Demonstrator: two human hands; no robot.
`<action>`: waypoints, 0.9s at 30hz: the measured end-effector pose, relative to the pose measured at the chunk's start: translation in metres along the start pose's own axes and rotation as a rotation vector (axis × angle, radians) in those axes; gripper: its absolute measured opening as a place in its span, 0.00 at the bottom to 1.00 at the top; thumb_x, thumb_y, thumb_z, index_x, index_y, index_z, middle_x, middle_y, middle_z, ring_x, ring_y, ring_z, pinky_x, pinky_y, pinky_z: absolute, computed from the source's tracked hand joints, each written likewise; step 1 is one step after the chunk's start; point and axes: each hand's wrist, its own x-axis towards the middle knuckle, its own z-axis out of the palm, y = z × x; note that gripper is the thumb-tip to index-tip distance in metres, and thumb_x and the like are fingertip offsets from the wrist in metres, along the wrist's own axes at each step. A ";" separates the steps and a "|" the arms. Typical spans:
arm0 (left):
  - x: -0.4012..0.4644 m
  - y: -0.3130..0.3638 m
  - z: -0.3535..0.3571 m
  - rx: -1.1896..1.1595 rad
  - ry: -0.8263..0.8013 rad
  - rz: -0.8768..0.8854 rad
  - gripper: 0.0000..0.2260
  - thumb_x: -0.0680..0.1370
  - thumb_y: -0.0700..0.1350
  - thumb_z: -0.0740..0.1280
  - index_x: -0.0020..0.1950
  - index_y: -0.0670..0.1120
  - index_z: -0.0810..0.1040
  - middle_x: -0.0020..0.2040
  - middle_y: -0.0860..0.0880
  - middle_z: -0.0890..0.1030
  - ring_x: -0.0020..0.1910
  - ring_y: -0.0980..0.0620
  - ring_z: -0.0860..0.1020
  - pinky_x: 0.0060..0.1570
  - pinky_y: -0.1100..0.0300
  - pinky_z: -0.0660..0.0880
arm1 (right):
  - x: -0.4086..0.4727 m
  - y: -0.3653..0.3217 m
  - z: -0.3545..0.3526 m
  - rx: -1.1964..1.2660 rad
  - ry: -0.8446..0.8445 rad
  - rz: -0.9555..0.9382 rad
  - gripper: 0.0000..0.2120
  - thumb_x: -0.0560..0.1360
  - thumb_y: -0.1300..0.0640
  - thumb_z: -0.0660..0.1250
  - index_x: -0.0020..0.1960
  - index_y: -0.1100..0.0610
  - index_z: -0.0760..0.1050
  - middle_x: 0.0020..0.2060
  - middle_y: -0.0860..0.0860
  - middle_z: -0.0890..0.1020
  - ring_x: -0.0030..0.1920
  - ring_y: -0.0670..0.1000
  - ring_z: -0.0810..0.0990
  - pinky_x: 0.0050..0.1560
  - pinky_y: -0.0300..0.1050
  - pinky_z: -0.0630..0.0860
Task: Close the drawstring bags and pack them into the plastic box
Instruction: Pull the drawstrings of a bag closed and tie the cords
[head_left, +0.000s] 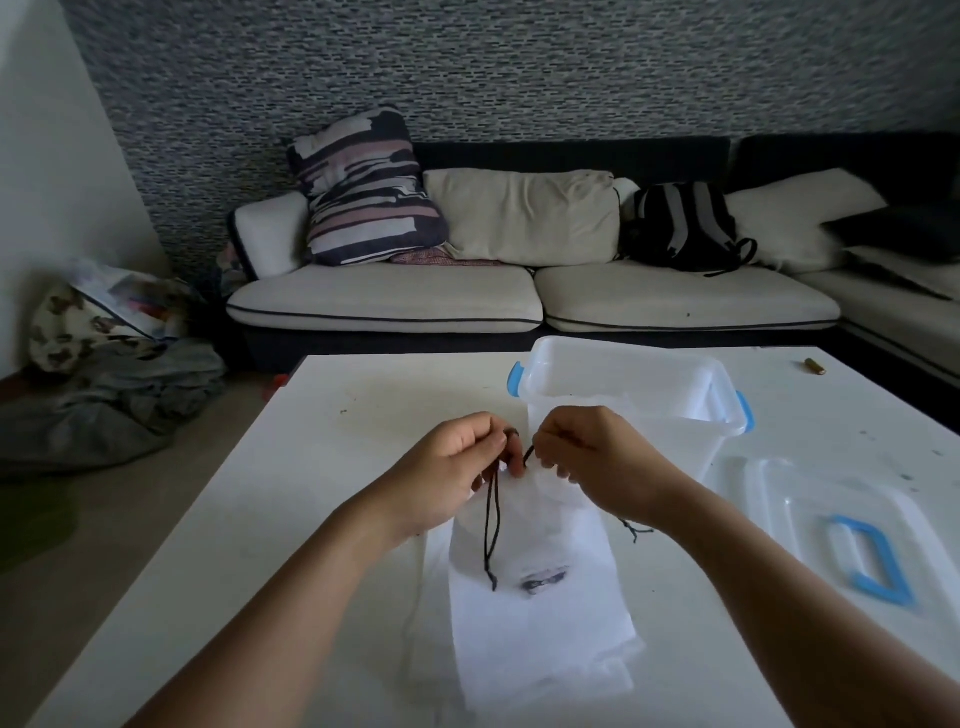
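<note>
A white drawstring bag (540, 613) with a small dark print lies flat on the white table (322, 519), its mouth pointing away from me. My left hand (452, 467) pinches the black drawstring (491, 530) at the bag's mouth, and a loop of cord hangs down over the bag. My right hand (597, 457) pinches the cord on the other side of the mouth, with a short black end (636, 531) trailing beneath its wrist. The clear plastic box (675, 415) with blue latches stands open just beyond my hands.
The box's clear lid (810, 519) with a blue handle lies on the table at the right. A small brown object (814, 366) sits at the far right edge. Beyond the table are a sofa (519, 296) with cushions and a backpack, and clothes on the floor at left.
</note>
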 end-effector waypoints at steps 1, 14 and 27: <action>0.001 0.000 0.002 0.001 0.033 0.009 0.13 0.86 0.43 0.56 0.48 0.44 0.78 0.39 0.53 0.80 0.32 0.59 0.70 0.34 0.72 0.68 | 0.000 -0.001 0.001 0.122 -0.007 0.030 0.11 0.80 0.58 0.63 0.40 0.59 0.77 0.34 0.47 0.81 0.34 0.46 0.77 0.40 0.42 0.74; 0.006 -0.005 0.009 0.000 0.170 0.106 0.19 0.83 0.45 0.63 0.32 0.51 0.76 0.32 0.52 0.75 0.34 0.56 0.73 0.40 0.67 0.69 | -0.006 -0.018 -0.007 0.298 0.033 -0.130 0.08 0.75 0.59 0.73 0.53 0.51 0.84 0.22 0.45 0.63 0.26 0.48 0.58 0.28 0.37 0.58; 0.003 -0.002 0.005 0.021 0.154 0.096 0.14 0.83 0.43 0.63 0.40 0.47 0.82 0.34 0.54 0.76 0.35 0.58 0.73 0.41 0.68 0.70 | -0.005 -0.010 -0.002 0.321 0.254 -0.113 0.04 0.69 0.60 0.79 0.37 0.56 0.85 0.22 0.49 0.68 0.23 0.45 0.60 0.26 0.36 0.59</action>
